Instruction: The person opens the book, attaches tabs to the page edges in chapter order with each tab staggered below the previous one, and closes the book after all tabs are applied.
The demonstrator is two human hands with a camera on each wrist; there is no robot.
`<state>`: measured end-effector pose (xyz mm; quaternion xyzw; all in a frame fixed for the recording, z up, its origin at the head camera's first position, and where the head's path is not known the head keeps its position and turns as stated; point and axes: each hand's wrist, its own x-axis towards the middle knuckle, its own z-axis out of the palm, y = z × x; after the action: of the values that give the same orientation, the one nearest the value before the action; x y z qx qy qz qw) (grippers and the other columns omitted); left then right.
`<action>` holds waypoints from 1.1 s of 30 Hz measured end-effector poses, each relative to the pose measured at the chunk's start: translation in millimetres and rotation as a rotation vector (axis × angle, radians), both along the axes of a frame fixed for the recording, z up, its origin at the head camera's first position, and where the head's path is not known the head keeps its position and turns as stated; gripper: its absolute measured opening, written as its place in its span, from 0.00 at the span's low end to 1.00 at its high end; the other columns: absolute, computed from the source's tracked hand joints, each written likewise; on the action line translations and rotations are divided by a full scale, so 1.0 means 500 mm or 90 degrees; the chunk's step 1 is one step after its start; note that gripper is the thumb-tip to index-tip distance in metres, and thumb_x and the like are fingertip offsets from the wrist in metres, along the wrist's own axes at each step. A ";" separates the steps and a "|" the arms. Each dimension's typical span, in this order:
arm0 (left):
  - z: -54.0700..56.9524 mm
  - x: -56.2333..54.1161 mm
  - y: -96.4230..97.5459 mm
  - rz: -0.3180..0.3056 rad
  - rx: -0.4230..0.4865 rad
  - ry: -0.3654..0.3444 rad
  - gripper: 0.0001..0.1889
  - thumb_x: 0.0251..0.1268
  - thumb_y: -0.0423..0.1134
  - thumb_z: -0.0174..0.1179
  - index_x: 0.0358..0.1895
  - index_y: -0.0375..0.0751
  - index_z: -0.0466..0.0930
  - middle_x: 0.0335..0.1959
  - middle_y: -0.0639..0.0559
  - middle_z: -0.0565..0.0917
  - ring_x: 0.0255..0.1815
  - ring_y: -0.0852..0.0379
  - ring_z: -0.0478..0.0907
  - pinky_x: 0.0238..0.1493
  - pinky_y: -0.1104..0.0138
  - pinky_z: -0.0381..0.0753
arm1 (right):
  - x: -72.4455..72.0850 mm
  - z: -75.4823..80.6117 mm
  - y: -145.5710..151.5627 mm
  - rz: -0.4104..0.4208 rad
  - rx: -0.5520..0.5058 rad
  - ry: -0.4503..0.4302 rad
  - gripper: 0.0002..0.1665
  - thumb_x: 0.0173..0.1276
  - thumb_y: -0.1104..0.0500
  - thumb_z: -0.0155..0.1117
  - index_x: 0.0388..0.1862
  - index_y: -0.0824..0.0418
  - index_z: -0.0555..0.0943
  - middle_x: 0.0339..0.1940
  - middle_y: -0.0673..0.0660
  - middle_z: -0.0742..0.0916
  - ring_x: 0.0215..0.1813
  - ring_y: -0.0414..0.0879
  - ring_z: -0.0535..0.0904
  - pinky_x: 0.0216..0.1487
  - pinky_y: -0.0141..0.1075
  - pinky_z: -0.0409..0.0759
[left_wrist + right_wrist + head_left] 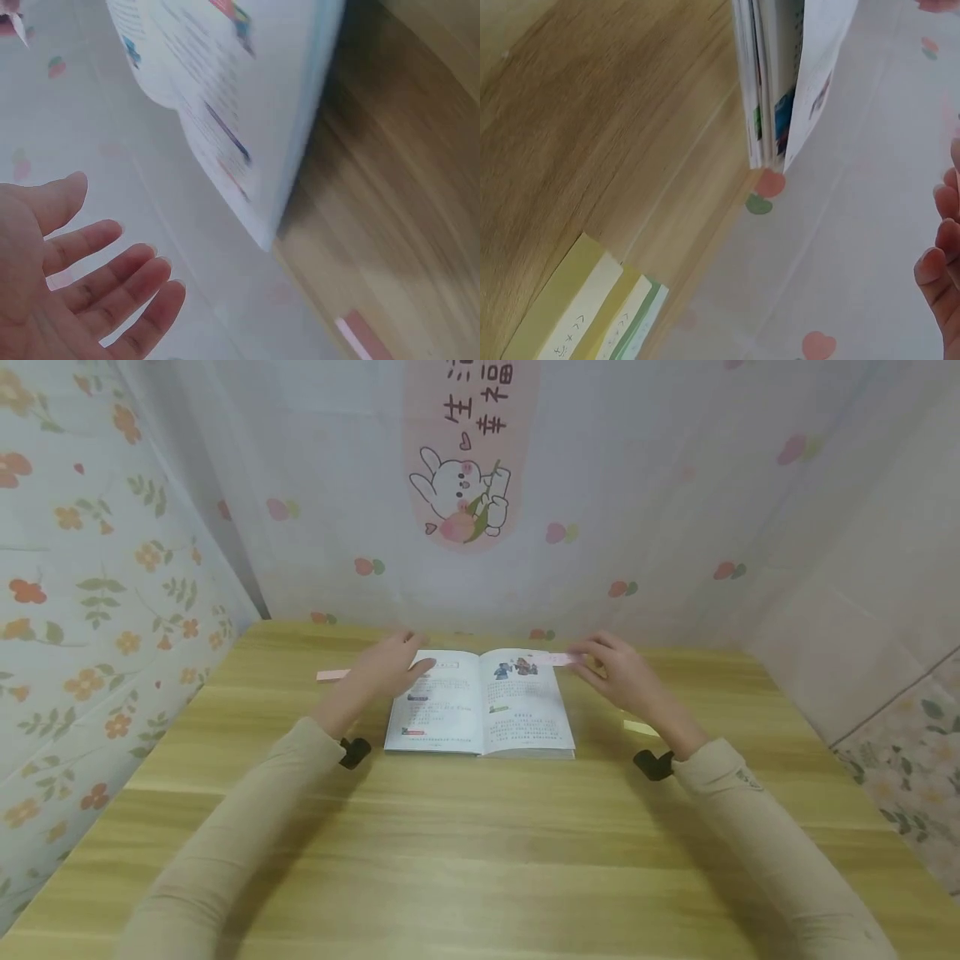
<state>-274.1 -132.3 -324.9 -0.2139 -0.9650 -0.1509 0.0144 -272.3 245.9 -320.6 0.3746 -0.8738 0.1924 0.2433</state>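
An open book [480, 710] lies on the wooden table, printed text on both pages and a coloured picture at the top of the right page. My right hand [618, 672] pinches a pink paper strip [553, 659] with faint writing, which overlaps the right page's upper outer corner. In the right wrist view only some curled fingers [945, 232] show at the edge. My left hand [386, 668] hovers by the left page's upper corner, holding nothing. Its fingers [127, 285] are spread and relaxed in the left wrist view.
Another pink strip [332, 675] lies on the table left of the book. To the right, partly behind my forearm, are yellow and green paper strips [592, 300], some with handwriting. A patterned cloth [570, 485] hangs behind the table's far edge.
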 end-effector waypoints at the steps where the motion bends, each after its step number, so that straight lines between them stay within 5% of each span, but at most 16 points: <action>1: 0.001 0.002 0.005 -0.003 -0.001 0.001 0.29 0.81 0.50 0.48 0.73 0.33 0.65 0.71 0.32 0.67 0.68 0.35 0.69 0.65 0.44 0.71 | -0.001 -0.001 0.000 -0.004 0.001 -0.004 0.14 0.62 0.68 0.74 0.47 0.68 0.86 0.45 0.62 0.85 0.34 0.50 0.76 0.31 0.39 0.76; 14: 0.015 0.014 0.075 -0.039 0.008 -0.002 0.30 0.81 0.50 0.49 0.76 0.37 0.61 0.71 0.35 0.67 0.71 0.40 0.66 0.69 0.48 0.69 | -0.030 -0.008 0.007 0.004 0.018 -0.022 0.12 0.64 0.72 0.71 0.46 0.71 0.85 0.42 0.65 0.85 0.32 0.52 0.77 0.31 0.43 0.79; 23: 0.017 0.000 0.118 -0.074 -0.021 0.000 0.29 0.81 0.49 0.50 0.75 0.33 0.63 0.73 0.35 0.66 0.73 0.40 0.64 0.71 0.52 0.67 | -0.056 -0.010 0.008 -0.049 0.038 -0.093 0.12 0.70 0.66 0.68 0.50 0.69 0.84 0.46 0.64 0.84 0.37 0.53 0.76 0.36 0.44 0.77; 33: 0.007 -0.014 0.160 -0.079 -0.044 -0.040 0.29 0.79 0.48 0.52 0.75 0.36 0.63 0.73 0.35 0.65 0.71 0.42 0.67 0.67 0.53 0.72 | -0.091 -0.027 0.020 -0.043 0.037 -0.086 0.11 0.66 0.69 0.70 0.47 0.72 0.85 0.42 0.67 0.86 0.33 0.56 0.75 0.37 0.47 0.77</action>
<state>-281.0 -52.1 -321.5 -0.2690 -0.9545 -0.1245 -0.0324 -317.6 255.8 -334.3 0.3380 -0.9056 0.1832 0.1793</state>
